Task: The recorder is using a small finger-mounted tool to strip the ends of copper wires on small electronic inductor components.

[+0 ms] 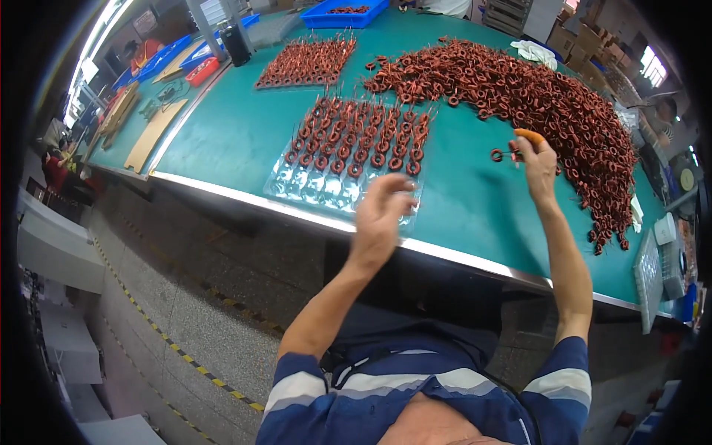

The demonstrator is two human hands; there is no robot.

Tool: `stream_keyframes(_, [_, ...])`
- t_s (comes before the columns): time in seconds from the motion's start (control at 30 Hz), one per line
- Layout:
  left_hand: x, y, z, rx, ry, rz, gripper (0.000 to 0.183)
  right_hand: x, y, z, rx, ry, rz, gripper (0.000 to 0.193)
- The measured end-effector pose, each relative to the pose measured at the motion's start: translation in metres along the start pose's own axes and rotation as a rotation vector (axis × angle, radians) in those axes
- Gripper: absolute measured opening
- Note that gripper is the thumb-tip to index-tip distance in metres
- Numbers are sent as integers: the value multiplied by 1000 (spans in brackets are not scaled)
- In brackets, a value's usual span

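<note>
My right hand [540, 167] is closed on small red-brown toroidal coils with wire leads; one coil [497, 155] sticks out to the left of the fingers. An orange finger cot [529, 136] covers one of its fingertips. My left hand [378, 222], a little blurred, hovers over the front right corner of a clear plastic tray [285, 185], fingers apart and nothing visible in them. Rows of upright coils [354, 169] fill the tray's back and middle; bare pockets show along its front. A big heap of loose coils [512, 85] lies beyond my right hand.
A second tray of coils [308, 63] sits farther back on the green table [460, 208]. Behind it is a blue bin [345, 13]. At the right edge, clear trays [647, 282] stand near a white cup [665, 228]. Another person [144, 52] is at the far left.
</note>
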State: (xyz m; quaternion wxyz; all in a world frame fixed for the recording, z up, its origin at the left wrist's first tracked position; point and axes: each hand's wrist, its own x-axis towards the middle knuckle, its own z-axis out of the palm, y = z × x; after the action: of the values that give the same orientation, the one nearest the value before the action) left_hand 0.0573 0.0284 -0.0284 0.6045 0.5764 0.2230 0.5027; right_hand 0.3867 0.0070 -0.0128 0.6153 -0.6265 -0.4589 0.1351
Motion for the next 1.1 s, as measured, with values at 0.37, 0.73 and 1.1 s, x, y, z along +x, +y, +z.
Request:
stream_keyframes(0.37, [57, -95, 121, 334, -152, -61, 40, -50, 9, 30, 34, -26, 7, 22])
stream_keyframes(0.73, [77, -83, 124, -424, -342, -442, 47, -41, -3, 13, 285, -47, 60, 39])
stream_keyframes(1.1, [73, -69, 130, -313, -280, -437, 36, -35, -6, -8, 452, -242, 268, 32])
